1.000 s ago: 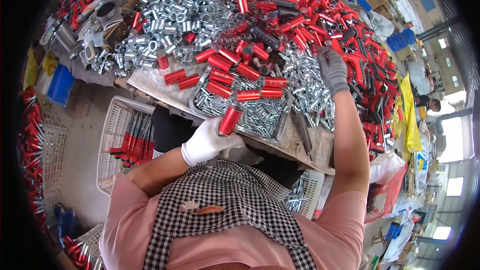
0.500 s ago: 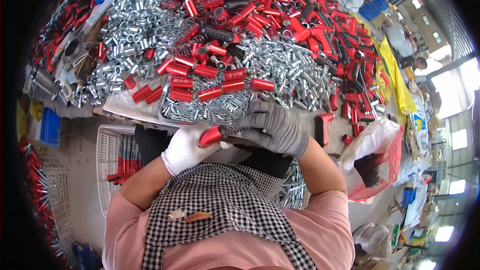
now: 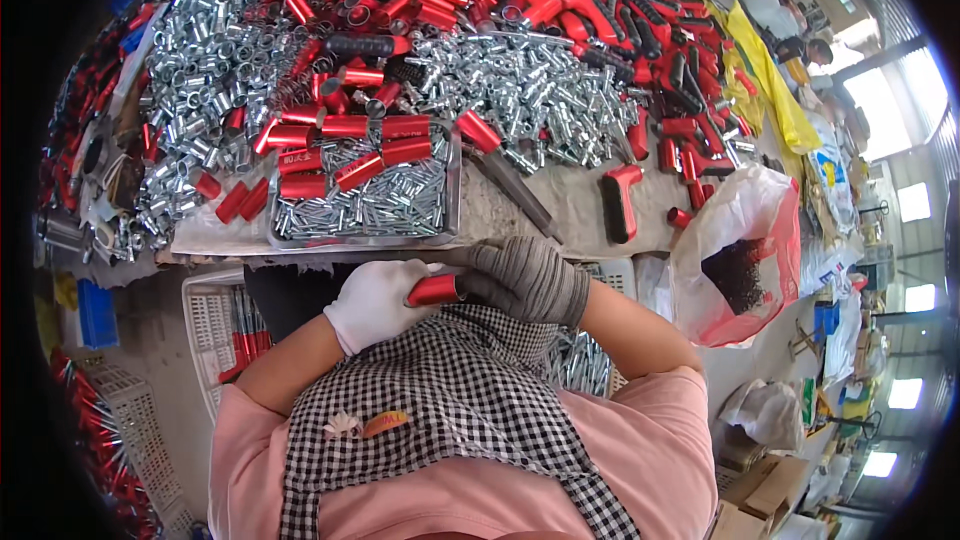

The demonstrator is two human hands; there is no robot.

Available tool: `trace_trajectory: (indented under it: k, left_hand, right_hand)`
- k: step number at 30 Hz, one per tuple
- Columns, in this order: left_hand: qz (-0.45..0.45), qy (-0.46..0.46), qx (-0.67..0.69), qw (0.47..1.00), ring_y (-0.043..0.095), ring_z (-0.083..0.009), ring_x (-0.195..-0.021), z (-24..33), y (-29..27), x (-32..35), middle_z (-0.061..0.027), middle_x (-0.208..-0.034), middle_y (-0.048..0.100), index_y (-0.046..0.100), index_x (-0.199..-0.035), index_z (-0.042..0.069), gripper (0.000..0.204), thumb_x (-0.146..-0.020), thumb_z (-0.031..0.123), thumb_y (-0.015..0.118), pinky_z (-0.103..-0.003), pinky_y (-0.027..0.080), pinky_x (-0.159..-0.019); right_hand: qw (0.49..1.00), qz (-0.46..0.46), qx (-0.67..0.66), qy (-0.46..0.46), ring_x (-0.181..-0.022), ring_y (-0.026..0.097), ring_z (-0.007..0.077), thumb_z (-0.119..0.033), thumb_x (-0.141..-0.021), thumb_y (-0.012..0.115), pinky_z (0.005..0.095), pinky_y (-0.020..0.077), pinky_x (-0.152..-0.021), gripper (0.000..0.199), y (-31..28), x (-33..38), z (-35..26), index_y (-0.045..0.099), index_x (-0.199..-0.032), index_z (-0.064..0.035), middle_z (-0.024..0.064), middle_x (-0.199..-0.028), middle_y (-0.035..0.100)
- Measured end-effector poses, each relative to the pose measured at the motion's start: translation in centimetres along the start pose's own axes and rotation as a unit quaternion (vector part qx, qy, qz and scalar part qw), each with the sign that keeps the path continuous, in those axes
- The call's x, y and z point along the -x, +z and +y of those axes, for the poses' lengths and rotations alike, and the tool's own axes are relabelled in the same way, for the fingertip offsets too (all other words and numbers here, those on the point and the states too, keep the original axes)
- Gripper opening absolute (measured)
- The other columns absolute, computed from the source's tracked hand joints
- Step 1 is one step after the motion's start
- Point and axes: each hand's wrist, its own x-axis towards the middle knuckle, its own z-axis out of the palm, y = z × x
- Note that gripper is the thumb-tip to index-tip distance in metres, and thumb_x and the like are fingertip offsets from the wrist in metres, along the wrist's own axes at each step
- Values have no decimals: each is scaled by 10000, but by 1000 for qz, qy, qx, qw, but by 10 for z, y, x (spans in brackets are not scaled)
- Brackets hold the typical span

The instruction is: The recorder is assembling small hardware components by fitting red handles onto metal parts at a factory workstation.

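Observation:
My left hand (image 3: pixel 368 302), in a white glove, is closed around a red metal sleeve (image 3: pixel 433 290) in front of my apron. The sleeve lies nearly level, with one end toward my right hand (image 3: pixel 530 278). That hand wears a grey glove, and its fingers are curled together at the sleeve's end; anything inside them is hidden. Beyond both hands is a clear tray (image 3: pixel 365 241) of small silver pins (image 3: pixel 390 205), with several red sleeves (image 3: pixel 358 172) lying on top. To its right are a dark metal bar (image 3: pixel 518 195) and a red-and-black pistol-shaped handle (image 3: pixel 620 202).
Heaps of silver tube pieces (image 3: pixel 215 70) and silver fittings (image 3: pixel 520 90) cover the table, with red handles (image 3: pixel 590 10) behind. A white-and-red sack (image 3: pixel 690 290) stands at the right. White plastic crates (image 3: pixel 205 330) stand below the table's left side.
Both hands have come closer to my body, and the sleeve has turned more level. My right fingers have closed in at its end. The view has shifted, bringing the dark bar into sight.

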Motion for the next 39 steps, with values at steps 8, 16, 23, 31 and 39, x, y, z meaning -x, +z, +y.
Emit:
trace_trajectory:
  k: [8,16,23,31,39]
  left_hand:
    - [-79,0,-12,997,671,-373,-783,1,-5,-1,-190,-823,672,653,-992,34,389,-756,317,778,-438,538,-724]
    - [64,24,101,993,649,-370,-713,5,-4,12,-165,-769,639,642,-890,36,343,-713,263,828,-419,518,-656]
    - [66,39,53,996,640,-354,-709,-3,-9,14,-148,-764,626,614,-879,40,340,-719,254,826,-419,510,-642]
    - [120,39,-135,983,636,-352,-687,-28,-17,27,-134,-737,611,579,-854,66,211,-739,173,720,-450,511,-626]
    - [62,50,-192,978,637,-332,-676,-21,-28,30,-104,-741,604,576,-862,76,245,-708,185,732,-444,509,-610]
  right_hand:
    - [982,96,113,-117,-799,674,367,-185,-837,720,444,550,-638,637,31,14,7,474,-1405,-35,165,-1036,662]
    - [966,164,170,108,-1119,579,299,-387,-765,795,413,476,-961,1032,-32,33,33,219,-1558,-65,180,-1271,570]
    - [830,321,159,427,-907,661,294,-230,-791,738,403,536,-783,655,-59,133,188,440,-1347,-54,146,-1013,658]
    - [795,363,-462,152,-779,654,257,-280,-729,754,377,546,-664,559,-29,99,37,573,-1144,48,136,-874,643]
    - [884,13,-370,287,-973,643,153,-163,-697,824,309,522,-852,647,-12,29,-16,591,-1266,41,80,-1084,683]
